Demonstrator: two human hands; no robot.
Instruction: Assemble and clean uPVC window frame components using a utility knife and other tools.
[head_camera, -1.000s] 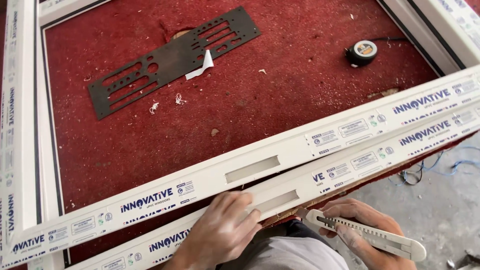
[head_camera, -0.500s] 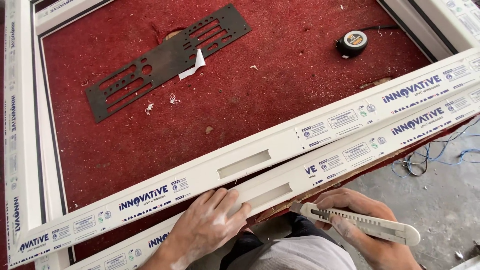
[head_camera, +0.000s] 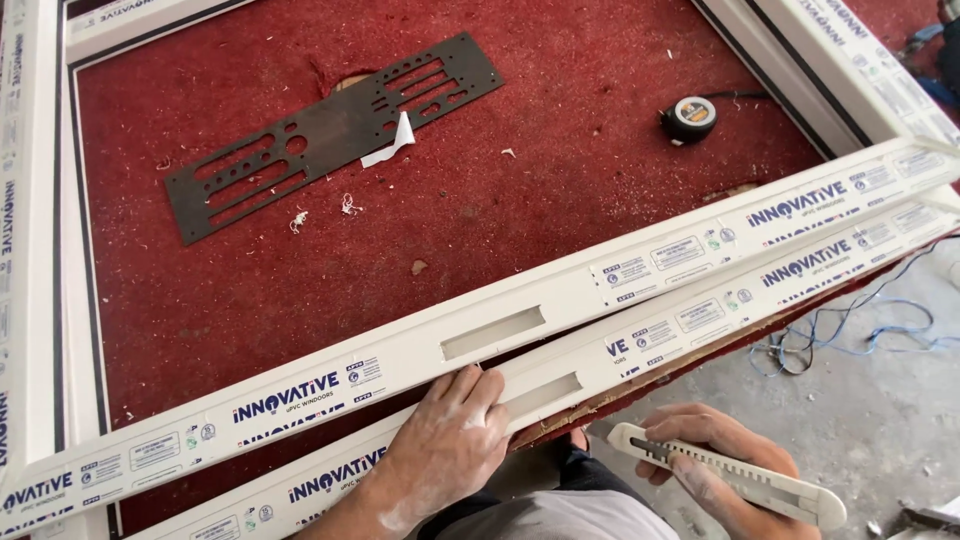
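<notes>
**A:** Where are your hands right now?

**B:** Your left hand (head_camera: 445, 440) lies flat, fingers together, palm down on the near white window-frame profile (head_camera: 600, 360), just left of the rectangular slot (head_camera: 540, 392) cut into it. It presses on the profile and grips nothing.

**A:** And your right?

**B:** Your right hand (head_camera: 705, 460) is curled around a white utility knife (head_camera: 730, 478). You hold it off the edge of the worktop (head_camera: 480, 200), over the grey concrete floor (head_camera: 880, 420). The knife lies roughly level and points right, away from the profile, touching nothing else. I cannot tell whether the blade is out.

**A:** What lies about the profile?

**B:** It runs slantwise from lower left to upper right along the near edge of the red carpeted worktop. A second white profile (head_camera: 420, 352) lies right beside it on the far side, with its own slot (head_camera: 493, 332). Farther back on the carpet there is a dark perforated metal template (head_camera: 330, 130) with a scrap of white paper (head_camera: 392, 150) at its edge. A tape measure (head_camera: 689, 118) sits well to the right. Blue wire (head_camera: 850, 335) trails on the floor.
</notes>
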